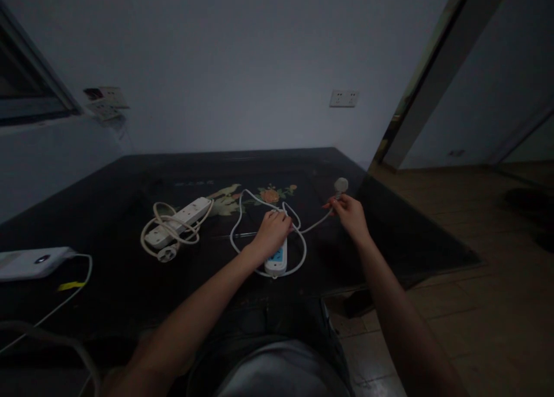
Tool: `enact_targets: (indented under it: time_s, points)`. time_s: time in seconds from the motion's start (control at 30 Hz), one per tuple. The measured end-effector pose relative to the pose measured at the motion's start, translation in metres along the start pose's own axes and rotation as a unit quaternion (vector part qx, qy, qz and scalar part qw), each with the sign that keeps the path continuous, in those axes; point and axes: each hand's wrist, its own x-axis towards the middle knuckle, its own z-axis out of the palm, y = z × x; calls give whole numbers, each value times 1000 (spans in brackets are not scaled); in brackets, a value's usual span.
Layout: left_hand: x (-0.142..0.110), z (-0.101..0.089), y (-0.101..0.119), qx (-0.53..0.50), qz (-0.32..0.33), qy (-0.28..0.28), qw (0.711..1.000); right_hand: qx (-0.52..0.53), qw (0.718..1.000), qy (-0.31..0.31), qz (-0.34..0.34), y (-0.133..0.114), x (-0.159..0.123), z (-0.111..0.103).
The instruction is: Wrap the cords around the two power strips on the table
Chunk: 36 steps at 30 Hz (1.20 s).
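Observation:
A white power strip (277,258) with a blue socket face lies on the dark table, its cord looped around it. My left hand (273,228) rests over its upper part, fingers curled round the strip and hiding much of it. To the right, my right hand (347,211) pinches the cord just below the plug (341,185), which is held up above the table. From there the white cord (318,222) runs back to the loops by the strip. A second white power strip (184,219), wrapped in its own cord, lies to the left.
The black table (234,163) has a printed flower pattern and stands against the wall. At the left edge lies another white strip-like device (37,263) with a cable and a yellow tag (71,285). Wall sockets (344,98) sit above the table.

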Motion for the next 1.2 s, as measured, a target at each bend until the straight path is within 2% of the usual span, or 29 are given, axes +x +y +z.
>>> enact_targets:
  time_s: [0.1,0.2,0.3,0.47,0.57,0.63,0.73,0.8,0.87,0.93,0.97,1.03,1.1,1.2]
  points:
    - [-3,0,-2,-44,-3,10,999,-114,993,-37,-4,1,22,6]
    - [-7,-3,-5,-91,-3,38,995,-247,967,-54,-16,-3,56,21]
    - [-9,-6,-8,-116,6,68,991,-271,961,-41,-23,-10,92,38]
    - [-10,-4,-9,-111,26,54,992,-233,971,13,-47,-36,139,57]
    - [-10,-3,-7,-89,34,39,995,-92,986,58,-125,-67,160,64]
    - [-10,-4,-6,-74,36,38,996,-14,978,61,-197,-95,167,67]
    - [-9,-14,-15,-100,15,78,992,17,952,46,-303,-145,156,65]
    - [-10,-27,-28,-163,-28,151,974,12,934,37,-356,-176,135,60]
    - [-14,-45,-46,-248,-90,248,932,11,921,30,-388,-202,110,52]
    - [-20,-64,-65,-327,-143,332,873,23,915,29,-402,-219,87,44]
    - [-23,-72,-74,-354,-152,356,851,36,912,26,-407,-225,78,41]
    - [-28,-85,-88,-374,-158,382,830,69,909,13,-411,-232,65,38]
    - [-31,-89,-96,-367,-157,390,830,118,906,-9,-407,-235,57,37]
    - [-31,-80,-102,-329,-137,359,863,200,908,-38,-365,-236,45,39]
